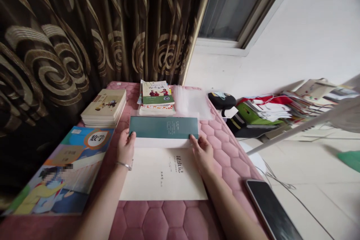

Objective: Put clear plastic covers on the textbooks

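From afar, I have the left hand [126, 146] and right hand [203, 152] pinching opposite ends of the green flap [152, 127] on the book [149, 180]; its long axis lies sideways between them.

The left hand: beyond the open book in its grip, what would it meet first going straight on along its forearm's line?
Beyond the open book, the left hand would probably meet the pile of books with a green-and-cream top cover, though depth is hard to judge.
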